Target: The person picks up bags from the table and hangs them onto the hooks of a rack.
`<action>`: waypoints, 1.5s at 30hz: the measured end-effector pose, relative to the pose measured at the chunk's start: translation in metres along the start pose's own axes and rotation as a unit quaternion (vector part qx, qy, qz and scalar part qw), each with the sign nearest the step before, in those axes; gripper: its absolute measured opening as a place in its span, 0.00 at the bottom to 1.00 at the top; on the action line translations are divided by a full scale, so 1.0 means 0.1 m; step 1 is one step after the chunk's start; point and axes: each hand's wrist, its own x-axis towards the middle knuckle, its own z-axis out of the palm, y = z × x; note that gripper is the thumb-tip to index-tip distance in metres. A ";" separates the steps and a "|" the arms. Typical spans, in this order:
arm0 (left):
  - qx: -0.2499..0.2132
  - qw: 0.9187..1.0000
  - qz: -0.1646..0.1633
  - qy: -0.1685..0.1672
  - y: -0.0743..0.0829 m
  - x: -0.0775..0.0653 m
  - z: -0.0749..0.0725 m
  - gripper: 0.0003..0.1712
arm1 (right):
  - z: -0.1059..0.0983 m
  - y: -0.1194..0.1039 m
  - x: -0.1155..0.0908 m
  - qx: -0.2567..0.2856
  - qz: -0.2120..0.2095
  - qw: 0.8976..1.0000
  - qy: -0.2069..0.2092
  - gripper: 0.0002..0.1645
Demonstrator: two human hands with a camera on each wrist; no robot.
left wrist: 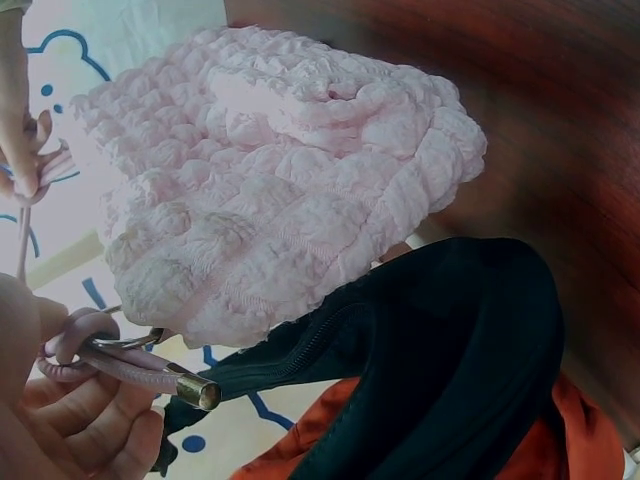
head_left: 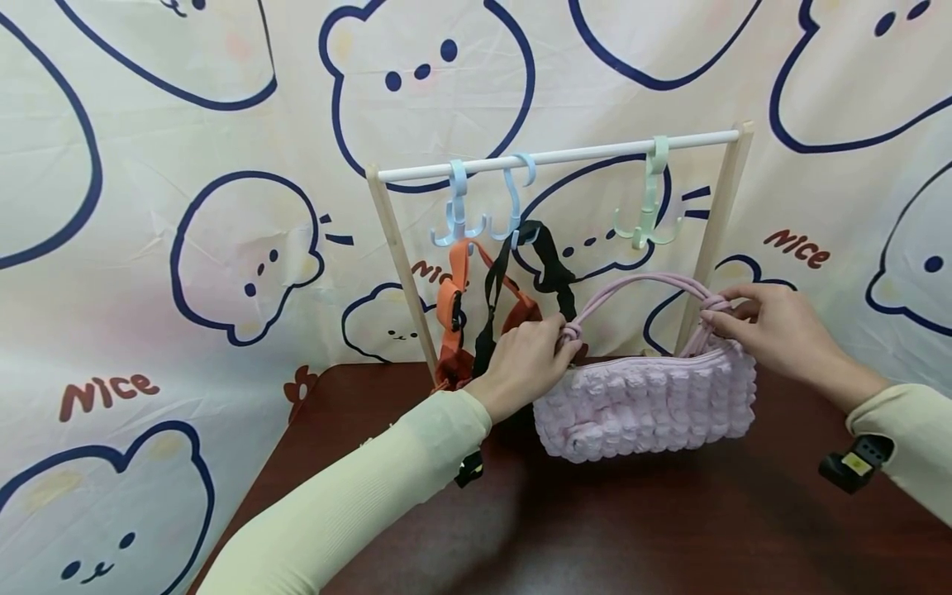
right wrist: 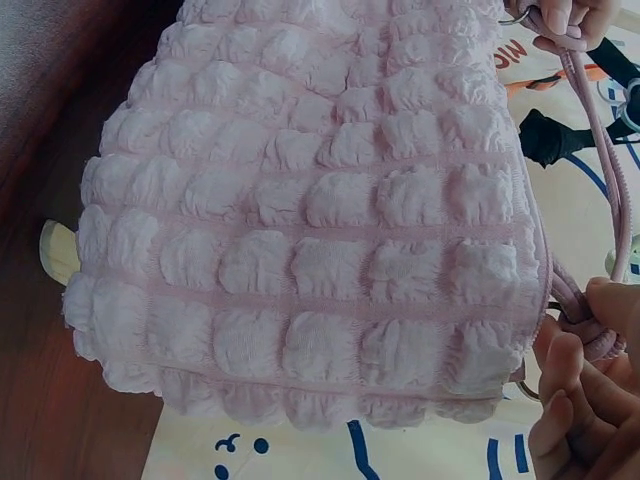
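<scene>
A pink puffy handbag point(head_left: 645, 405) hangs by its cord handle point(head_left: 645, 278) in front of the rack, tilted slightly up to the right. At the handle's left knot, my left hand point(head_left: 530, 357) grips the cord; a gold-tipped cord end point(left wrist: 198, 390) pokes out beside its fingers in the left wrist view. My right hand point(head_left: 777, 330) pinches the knot at the other end, close to the bag's zipped top edge. The right wrist view shows the bag's quilted side point(right wrist: 330, 250) filling the middle, with the right fingers point(right wrist: 560, 370) curled at the cord.
Behind the bag stands a rack with a white rod point(head_left: 565, 154) and wooden posts. Two blue hooks point(head_left: 457, 207) and a green hook point(head_left: 649, 198) hang on it. A black bag point(left wrist: 430, 350) and an orange bag point(head_left: 452, 364) hang at left, above the dark table point(head_left: 595, 529).
</scene>
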 end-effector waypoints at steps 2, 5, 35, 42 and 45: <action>0.002 1.000 -0.001 0.001 0.00 0.00 -0.01 0.14 | 0.00 0.00 0.01 -0.001 -0.002 1.000 0.003 0.20; 0.003 1.000 -0.003 0.003 0.00 0.00 -0.02 0.14 | -0.01 -0.02 0.02 0.000 -0.006 1.000 0.006 0.19; 0.003 0.999 0.022 0.033 -0.06 0.02 -0.16 0.11 | -0.07 -0.13 0.05 0.006 0.001 1.000 0.024 0.20; -0.005 0.999 0.022 0.030 -0.04 0.03 -0.22 0.11 | -0.11 -0.15 0.07 0.006 -0.007 0.999 0.035 0.19; -0.008 0.999 0.022 0.030 -0.04 0.03 -0.23 0.11 | -0.12 -0.16 0.07 0.006 -0.007 0.999 0.038 0.20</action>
